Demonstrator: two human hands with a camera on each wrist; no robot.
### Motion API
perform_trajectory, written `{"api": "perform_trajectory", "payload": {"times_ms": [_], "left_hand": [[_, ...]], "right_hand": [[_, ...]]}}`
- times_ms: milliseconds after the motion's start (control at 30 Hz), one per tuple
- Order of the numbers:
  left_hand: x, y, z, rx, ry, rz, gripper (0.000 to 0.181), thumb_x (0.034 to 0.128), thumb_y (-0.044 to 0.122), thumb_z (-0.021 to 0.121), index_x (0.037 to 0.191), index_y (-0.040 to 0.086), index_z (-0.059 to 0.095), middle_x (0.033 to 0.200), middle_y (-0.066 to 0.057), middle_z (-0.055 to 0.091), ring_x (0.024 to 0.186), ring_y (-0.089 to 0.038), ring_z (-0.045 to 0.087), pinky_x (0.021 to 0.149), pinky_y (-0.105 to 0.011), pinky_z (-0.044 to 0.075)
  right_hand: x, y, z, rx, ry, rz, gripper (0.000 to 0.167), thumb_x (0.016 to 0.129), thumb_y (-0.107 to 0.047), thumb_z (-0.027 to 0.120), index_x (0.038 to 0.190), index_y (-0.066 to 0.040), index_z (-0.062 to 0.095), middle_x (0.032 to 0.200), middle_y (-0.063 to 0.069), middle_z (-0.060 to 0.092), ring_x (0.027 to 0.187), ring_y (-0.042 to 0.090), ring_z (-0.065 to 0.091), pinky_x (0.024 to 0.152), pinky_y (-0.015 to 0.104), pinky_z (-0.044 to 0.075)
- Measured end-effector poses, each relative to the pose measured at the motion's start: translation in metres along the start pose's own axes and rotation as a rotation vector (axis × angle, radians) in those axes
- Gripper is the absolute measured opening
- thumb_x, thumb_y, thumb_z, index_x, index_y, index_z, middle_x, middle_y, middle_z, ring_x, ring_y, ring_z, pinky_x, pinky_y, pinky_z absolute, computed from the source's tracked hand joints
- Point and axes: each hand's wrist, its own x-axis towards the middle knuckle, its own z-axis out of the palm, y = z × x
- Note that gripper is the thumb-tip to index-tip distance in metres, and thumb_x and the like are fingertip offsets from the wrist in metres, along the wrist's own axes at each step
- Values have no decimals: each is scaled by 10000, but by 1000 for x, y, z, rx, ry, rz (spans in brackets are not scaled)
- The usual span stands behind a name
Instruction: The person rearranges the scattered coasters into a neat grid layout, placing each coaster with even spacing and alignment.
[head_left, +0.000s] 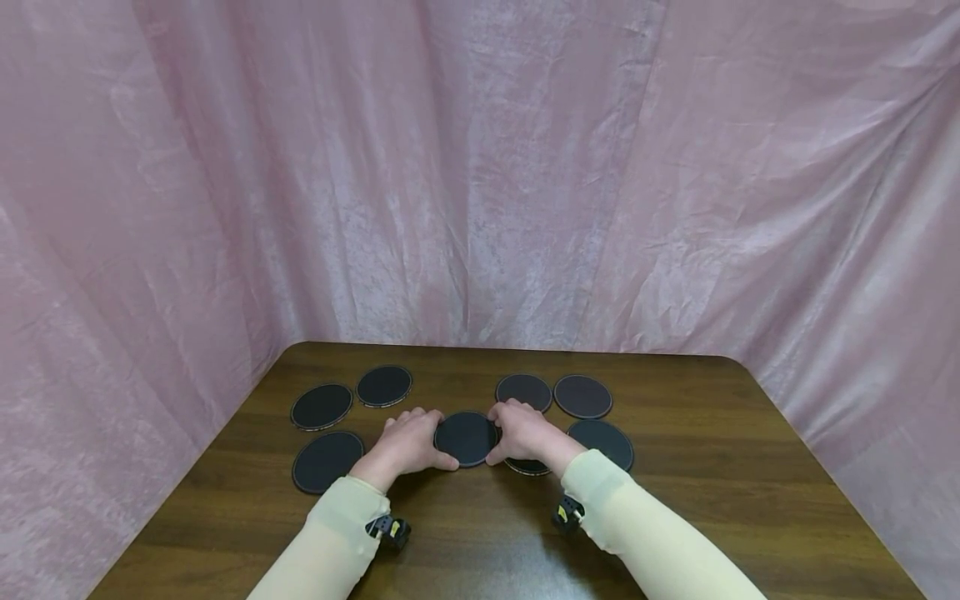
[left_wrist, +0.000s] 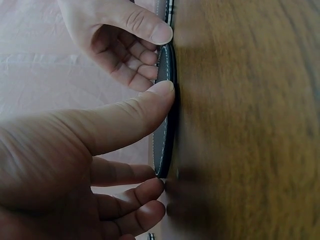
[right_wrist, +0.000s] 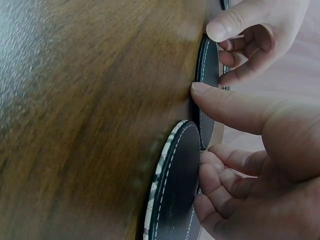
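Note:
A round black coaster (head_left: 466,438) with pale edge stitching lies at the middle of the table between both hands. My left hand (head_left: 411,443) holds its left side, thumb at the near edge and fingertips at the far edge. On the other side my right hand (head_left: 525,433) grips it the same way, its thumb (right_wrist: 212,97) on the near rim. Its edge looks layered in the right wrist view; whether it is one coaster or a stack I cannot tell. Under the right hand, another coaster (right_wrist: 175,185) with a checked rim lies close to the fingers, partly hidden.
To the left lie three more black coasters, one nearest the left wrist (head_left: 327,462). Others lie at right, including a back one (head_left: 582,396) and one by the right forearm (head_left: 602,442). Pink curtains (head_left: 480,167) hang behind the brown wooden table (head_left: 712,467).

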Motion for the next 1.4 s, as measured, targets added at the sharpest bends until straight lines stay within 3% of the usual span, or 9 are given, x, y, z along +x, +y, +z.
{"api": "perform_trajectory", "payload": {"times_ms": [167, 400, 567, 833, 1067, 1233, 1400], "left_hand": [[0, 0, 0, 2, -3, 1, 852, 802, 452, 1005, 1443, 0, 672, 1312, -196, 687, 1220, -389, 619, 973, -578, 451], [0, 0, -3, -17, 30, -4, 861, 805, 452, 1004, 1462, 11, 665, 1307, -192, 677, 1207, -384, 605, 992, -589, 450], [-3, -6, -6, -38, 68, -26, 893, 827, 465, 985, 1510, 10, 634, 1363, -220, 641, 1275, -433, 580, 1062, -653, 431], [-10, -21, -20, -57, 116, -85, 900, 915, 466, 917, 1599, 13, 549, 1557, -263, 536, 1436, -494, 488, 1143, -721, 365], [-16, -33, -35, -3, 130, -141, 858, 1019, 504, 794, 1648, 12, 481, 1716, -280, 376, 1587, -519, 321, 1206, -778, 254], [-15, -41, -43, 39, 126, -166, 874, 1047, 531, 746, 1689, 36, 420, 1775, -260, 270, 1637, -516, 196, 1234, -768, 197], [-12, -47, -48, 53, 136, -167, 864, 1060, 518, 731, 1699, 38, 401, 1781, -265, 245, 1639, -532, 166, 1239, -772, 170]], "right_hand": [[14, 17, 18, -41, 17, -20, 712, 779, -363, 1029, 1332, -42, 716, 1184, 106, 696, 1116, 336, 638, 1002, 565, 515], [-13, -18, -14, 33, -28, 17, 691, 792, -251, 1021, 1351, 2, 705, 1223, 151, 676, 1188, 376, 613, 1081, 590, 488], [-18, -29, -19, 36, -31, 4, 670, 840, -267, 990, 1382, -4, 696, 1256, 136, 666, 1226, 361, 605, 1110, 595, 473], [-7, -38, -19, 14, 14, -44, 658, 938, -305, 911, 1461, 5, 659, 1283, 155, 636, 1231, 368, 580, 1090, 619, 460], [4, -47, -22, -60, 45, -41, 736, 1000, -387, 847, 1578, -26, 569, 1557, 201, 564, 1440, 424, 500, 1150, 650, 410], [11, -50, -25, -78, 59, -30, 798, 1030, -427, 805, 1646, -35, 484, 1648, 198, 499, 1539, 427, 426, 1195, 655, 366], [19, -50, -24, -99, 55, -36, 830, 1049, -465, 770, 1684, -54, 431, 1705, 182, 443, 1596, 405, 361, 1235, 654, 324]]}}
